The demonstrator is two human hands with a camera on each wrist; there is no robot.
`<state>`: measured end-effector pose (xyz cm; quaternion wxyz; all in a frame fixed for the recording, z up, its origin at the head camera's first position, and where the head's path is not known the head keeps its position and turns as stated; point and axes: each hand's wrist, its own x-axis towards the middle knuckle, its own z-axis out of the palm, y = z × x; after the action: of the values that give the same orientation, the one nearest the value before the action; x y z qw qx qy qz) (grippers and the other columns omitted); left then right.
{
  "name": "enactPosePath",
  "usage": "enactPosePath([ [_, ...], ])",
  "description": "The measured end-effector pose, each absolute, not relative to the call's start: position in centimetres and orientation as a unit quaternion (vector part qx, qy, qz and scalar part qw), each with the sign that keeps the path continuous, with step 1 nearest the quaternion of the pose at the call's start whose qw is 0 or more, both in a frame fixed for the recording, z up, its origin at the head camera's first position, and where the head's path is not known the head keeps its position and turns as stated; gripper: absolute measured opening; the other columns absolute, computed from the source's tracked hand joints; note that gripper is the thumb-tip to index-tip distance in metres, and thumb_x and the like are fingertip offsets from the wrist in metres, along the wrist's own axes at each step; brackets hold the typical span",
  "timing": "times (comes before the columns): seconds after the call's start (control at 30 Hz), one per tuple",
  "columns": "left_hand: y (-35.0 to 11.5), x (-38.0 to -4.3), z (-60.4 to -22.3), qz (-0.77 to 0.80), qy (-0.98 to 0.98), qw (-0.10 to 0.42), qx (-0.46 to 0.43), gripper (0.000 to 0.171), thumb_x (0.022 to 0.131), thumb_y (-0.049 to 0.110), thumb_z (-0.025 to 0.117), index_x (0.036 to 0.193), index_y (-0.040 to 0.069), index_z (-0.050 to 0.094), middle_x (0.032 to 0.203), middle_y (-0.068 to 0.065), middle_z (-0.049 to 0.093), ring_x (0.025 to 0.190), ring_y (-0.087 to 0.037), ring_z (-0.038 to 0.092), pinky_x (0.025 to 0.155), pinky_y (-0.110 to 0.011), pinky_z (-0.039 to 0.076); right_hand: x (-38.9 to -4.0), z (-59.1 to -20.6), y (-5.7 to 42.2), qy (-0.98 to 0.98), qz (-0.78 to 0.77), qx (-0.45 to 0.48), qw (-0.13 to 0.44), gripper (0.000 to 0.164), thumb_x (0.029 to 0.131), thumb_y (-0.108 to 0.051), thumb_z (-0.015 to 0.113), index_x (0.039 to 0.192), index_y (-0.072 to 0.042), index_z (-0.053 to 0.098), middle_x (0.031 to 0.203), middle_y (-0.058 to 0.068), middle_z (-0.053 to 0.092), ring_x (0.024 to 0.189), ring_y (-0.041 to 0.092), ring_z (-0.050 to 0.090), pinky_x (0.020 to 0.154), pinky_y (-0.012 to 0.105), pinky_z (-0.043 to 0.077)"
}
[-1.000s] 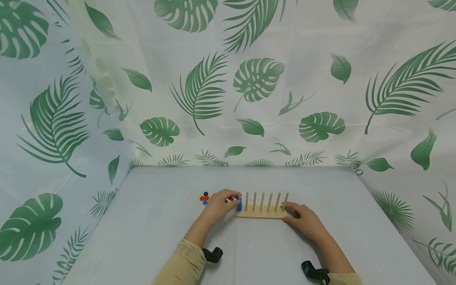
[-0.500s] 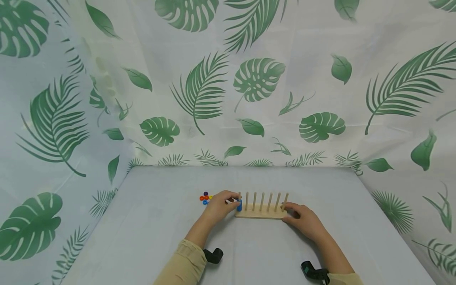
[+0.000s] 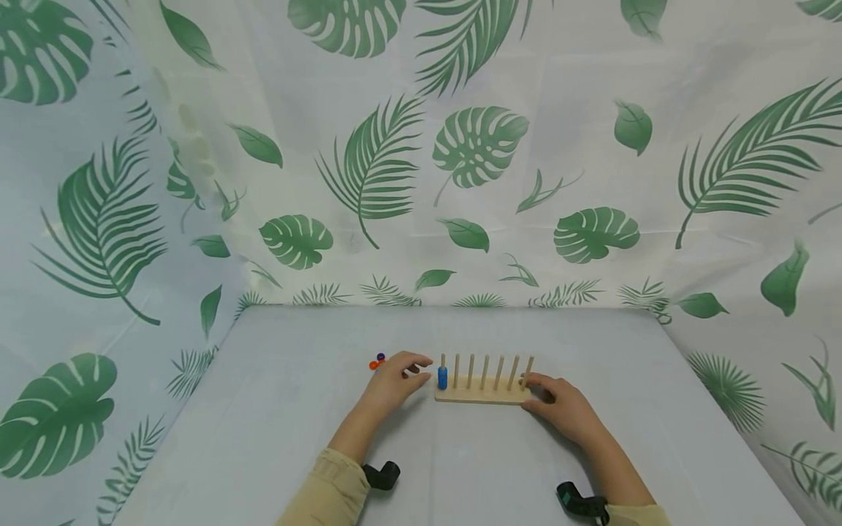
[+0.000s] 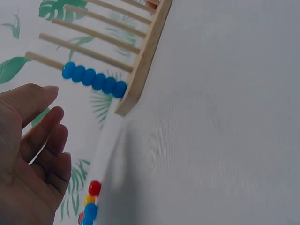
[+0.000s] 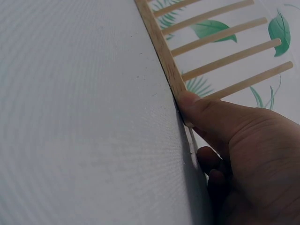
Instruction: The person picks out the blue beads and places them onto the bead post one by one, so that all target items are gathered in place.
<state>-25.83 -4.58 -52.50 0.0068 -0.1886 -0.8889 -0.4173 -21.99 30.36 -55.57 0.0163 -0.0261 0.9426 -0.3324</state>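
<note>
A wooden peg board (image 3: 483, 395) with a row of upright pegs stands on the table in the head view. On its leftmost peg sits a stack of several blue beads (image 4: 98, 81), with the peg's tip bare above them. My left hand (image 3: 389, 386) is just left of that peg, touching nothing, its fingers loosely bent and thumb apart. At the board's other end my right hand (image 3: 567, 410) pinches the base; its thumb (image 5: 194, 104) lies on the base's front edge in the right wrist view. The other pegs in view carry no beads.
Loose beads (image 3: 377, 362) lie on the table behind my left hand, which partly hides them. Red, yellow and blue ones (image 4: 91, 210) show in the left wrist view. A leaf-printed curtain (image 3: 473, 161) rises behind the white table (image 3: 487, 467).
My left hand has let go of a blue bead on the leftmost peg and drawn back to the left, covering more of the loose beads. The right hand has stayed on the board's end.
</note>
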Motion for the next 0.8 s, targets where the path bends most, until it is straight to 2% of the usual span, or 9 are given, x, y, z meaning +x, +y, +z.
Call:
enactPosePath([
  [0.27,-7.6,-26.1,-53.5,-0.426,-0.89,0.03,-0.158,0.024,0.092,0.024,0.07,0.116,0.02,0.071,0.11,-0.001,0.069,0.096,-0.015,0.062,0.083,-0.031,0.053,-22.0,-55.6,30.4,0.944,-0.33,-0.025,0.018,0.053,0.085,-0.044,0.074,0.13,-0.018,0.064,0.132,0.017,0.061,0.12,0.038,0.056,0.098,0.059,0.045],
  [0.43,-9.5,-26.0,-54.0,-0.436,-0.891,0.027,-0.12,0.024,0.091,0.023,0.072,0.115,0.02,0.071,0.111,0.0,0.068,0.093,-0.015,0.062,0.08,-0.032,0.053,-21.9,-55.5,30.3,0.944,-0.328,-0.025,0.019,0.053,0.085,-0.044,0.074,0.129,-0.017,0.064,0.132,0.018,0.061,0.121,0.04,0.056,0.099,0.06,0.045],
  [0.53,-10.6,-26.0,-54.4,-0.438,-0.894,0.019,-0.092,0.025,0.091,0.023,0.072,0.116,0.021,0.071,0.115,0.001,0.067,0.098,-0.016,0.062,0.084,-0.036,0.053,-21.9,-55.5,30.2,0.944,-0.328,-0.023,0.019,0.053,0.085,-0.045,0.074,0.129,-0.018,0.064,0.13,0.017,0.062,0.12,0.039,0.057,0.098,0.059,0.045],
  [0.63,-11.5,-25.9,-54.7,-0.429,-0.9,0.021,-0.07,0.027,0.091,0.024,0.072,0.118,0.021,0.07,0.12,0.0,0.066,0.107,-0.021,0.062,0.092,-0.043,0.053,-21.9,-55.4,30.2,0.944,-0.328,-0.021,0.02,0.054,0.085,-0.046,0.074,0.129,-0.018,0.064,0.13,0.017,0.062,0.119,0.038,0.057,0.097,0.059,0.046],
  [0.8,-12.3,-25.9,-55.5,-0.401,-0.913,0.029,-0.076,0.028,0.091,0.024,0.071,0.119,0.017,0.07,0.123,-0.004,0.066,0.115,-0.027,0.062,0.099,-0.047,0.05,-21.9,-55.3,30.1,0.945,-0.326,-0.022,0.021,0.053,0.086,-0.043,0.074,0.13,-0.016,0.063,0.13,0.018,0.061,0.119,0.039,0.057,0.098,0.059,0.045],
])
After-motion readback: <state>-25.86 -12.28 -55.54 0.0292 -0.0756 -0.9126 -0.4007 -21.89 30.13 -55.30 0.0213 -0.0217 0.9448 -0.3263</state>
